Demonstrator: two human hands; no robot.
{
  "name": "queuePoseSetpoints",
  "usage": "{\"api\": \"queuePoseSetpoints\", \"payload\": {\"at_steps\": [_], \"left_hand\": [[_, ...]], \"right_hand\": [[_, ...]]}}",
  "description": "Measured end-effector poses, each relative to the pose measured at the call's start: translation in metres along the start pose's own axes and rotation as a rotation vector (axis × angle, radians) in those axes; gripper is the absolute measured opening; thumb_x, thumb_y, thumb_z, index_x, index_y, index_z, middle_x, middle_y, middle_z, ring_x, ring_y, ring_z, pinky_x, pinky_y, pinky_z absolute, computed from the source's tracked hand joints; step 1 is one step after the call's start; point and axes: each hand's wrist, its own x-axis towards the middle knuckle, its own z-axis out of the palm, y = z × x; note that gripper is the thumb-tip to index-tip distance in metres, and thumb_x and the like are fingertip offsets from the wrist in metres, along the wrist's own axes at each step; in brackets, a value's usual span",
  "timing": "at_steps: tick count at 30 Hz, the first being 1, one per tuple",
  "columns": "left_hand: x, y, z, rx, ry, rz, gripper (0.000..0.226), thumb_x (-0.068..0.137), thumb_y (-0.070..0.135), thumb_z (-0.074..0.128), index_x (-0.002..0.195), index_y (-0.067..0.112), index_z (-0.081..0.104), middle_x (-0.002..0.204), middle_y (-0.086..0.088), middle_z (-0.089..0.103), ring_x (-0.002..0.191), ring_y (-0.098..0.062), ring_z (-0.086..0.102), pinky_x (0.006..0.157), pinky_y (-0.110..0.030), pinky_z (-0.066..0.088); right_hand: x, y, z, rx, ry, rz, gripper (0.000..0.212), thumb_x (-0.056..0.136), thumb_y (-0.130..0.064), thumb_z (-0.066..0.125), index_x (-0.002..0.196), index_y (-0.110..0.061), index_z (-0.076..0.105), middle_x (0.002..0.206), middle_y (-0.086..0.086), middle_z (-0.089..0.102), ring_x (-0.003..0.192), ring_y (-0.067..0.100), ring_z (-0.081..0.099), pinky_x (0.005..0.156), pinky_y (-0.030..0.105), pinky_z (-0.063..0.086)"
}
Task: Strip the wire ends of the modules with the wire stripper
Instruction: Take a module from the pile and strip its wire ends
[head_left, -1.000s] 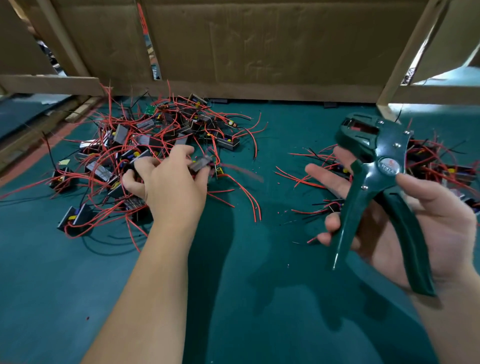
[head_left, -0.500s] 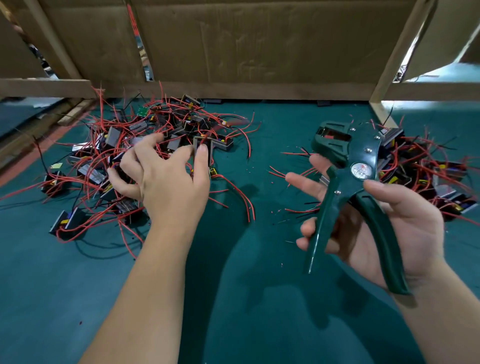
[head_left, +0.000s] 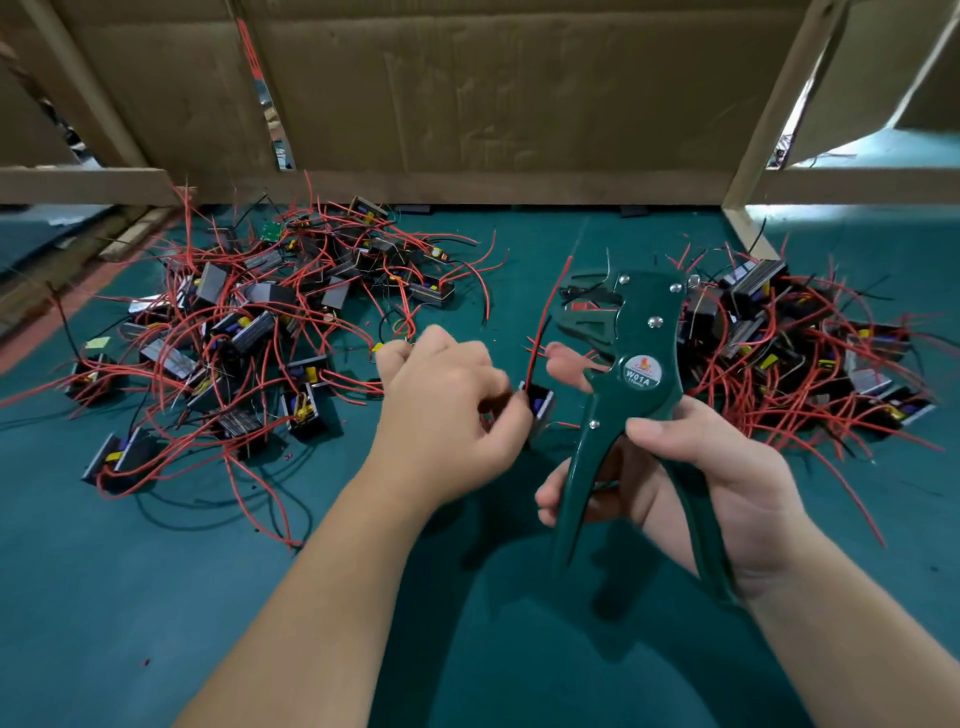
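fingers (head_left: 506, 415) of left hand (head_left: 447, 405) pinch a module (head_left: 540, 406); right hand (head_left: 727, 478) grips the wire stripper (head_left: 640, 374) (handles apart).

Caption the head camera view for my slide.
Left hand holds a module beside the green wire stripper gripped by the right hand.

Curled: left hand (head_left: 441, 410), right hand (head_left: 727, 478) (full grips)
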Motion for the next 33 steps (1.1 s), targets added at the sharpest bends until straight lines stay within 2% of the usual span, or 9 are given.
{"api": "queuePoseSetpoints", "payload": {"at_steps": [3,6,10,13,16,22,26,30,33], "left_hand": [[-0.001,0.001,0.001,-0.136,-0.071,-0.019,0.028,0.077,0.046,0.046,0.079,0.027,0.066,0.078,0.012,0.054,0.087,-0.015,0.051,0.080,-0.033,0.021],[0.000,-0.001,0.003,-0.324,-0.126,-0.022,0.036,0.082,0.038,0.052,0.112,0.024,0.065,0.103,0.015,0.065,0.102,-0.009,0.059,0.097,-0.036,0.032],[-0.001,0.001,0.009,-0.650,-0.090,-0.075,0.022,0.089,0.013,0.060,0.110,0.020,0.065,0.098,0.018,0.069,0.092,-0.006,0.066,0.080,-0.032,0.051],[-0.002,0.000,0.010,-0.716,-0.092,-0.082,0.036,0.088,0.019,0.062,0.113,0.044,0.055,0.093,0.020,0.067,0.092,0.002,0.064,0.079,-0.027,0.053],[-0.001,-0.001,0.008,-0.714,-0.125,-0.050,0.037,0.088,0.028,0.059,0.109,0.055,0.047,0.087,0.017,0.065,0.083,-0.005,0.066,0.074,-0.037,0.052],[0.001,-0.002,0.004,-0.813,-0.201,-0.092,0.013,0.086,0.025,0.060,0.094,0.035,0.057,0.083,0.002,0.068,0.074,-0.015,0.066,0.070,-0.032,0.054],[0.000,-0.004,0.003,-1.034,-0.327,-0.163,0.022,0.088,0.002,0.063,0.095,0.022,0.054,0.095,0.003,0.070,0.089,-0.008,0.069,0.075,-0.016,0.048],[0.002,-0.002,-0.002,-1.574,-0.451,-0.170,0.051,0.074,0.004,0.062,0.122,0.011,0.047,0.098,-0.001,0.070,0.084,-0.018,0.067,0.081,-0.026,0.050],[0.003,0.005,-0.001,-1.589,-0.348,-0.273,0.028,0.088,0.014,0.057,0.116,0.013,0.055,0.087,0.000,0.071,0.072,-0.014,0.065,0.073,-0.023,0.051]], "right_hand": [[0.001,0.002,0.001,-0.007,-0.008,0.034,0.087,0.052,-0.029,0.086,0.130,-0.008,0.056,0.086,0.025,0.060,0.070,0.043,0.064,0.068,0.055,0.053],[0.003,0.005,0.003,-0.005,-0.014,0.054,0.086,0.053,-0.028,0.085,0.131,-0.008,0.056,0.108,0.038,0.052,0.069,0.043,0.064,0.068,0.055,0.052],[0.005,0.006,0.002,0.047,0.013,0.066,0.086,0.050,-0.027,0.086,0.129,-0.006,0.057,0.087,0.031,0.054,0.070,0.045,0.064,0.066,0.056,0.051],[0.003,0.004,-0.002,0.076,-0.002,0.065,0.084,0.054,-0.029,0.083,0.130,-0.006,0.057,0.078,0.026,0.061,0.073,0.044,0.065,0.069,0.055,0.052],[0.002,0.002,-0.003,0.079,-0.038,0.071,0.083,0.057,-0.031,0.080,0.132,-0.005,0.055,0.081,0.027,0.064,0.075,0.042,0.065,0.071,0.054,0.052],[0.000,-0.002,-0.005,0.060,-0.080,0.032,0.076,0.062,-0.030,0.077,0.128,0.000,0.055,0.117,0.031,0.049,0.073,0.044,0.063,0.070,0.056,0.051],[0.000,-0.002,-0.008,0.068,-0.107,0.054,0.066,0.063,-0.031,0.076,0.120,-0.001,0.062,0.105,0.026,0.063,0.072,0.041,0.064,0.069,0.054,0.052],[0.000,-0.006,-0.008,0.202,-0.131,0.105,0.059,0.062,-0.028,0.077,0.113,-0.002,0.064,0.092,0.017,0.061,0.068,0.039,0.064,0.068,0.050,0.054],[0.000,-0.005,-0.006,0.209,-0.127,0.123,0.055,0.062,-0.028,0.076,0.110,-0.004,0.065,0.087,0.013,0.060,0.068,0.038,0.064,0.068,0.050,0.054]]}}
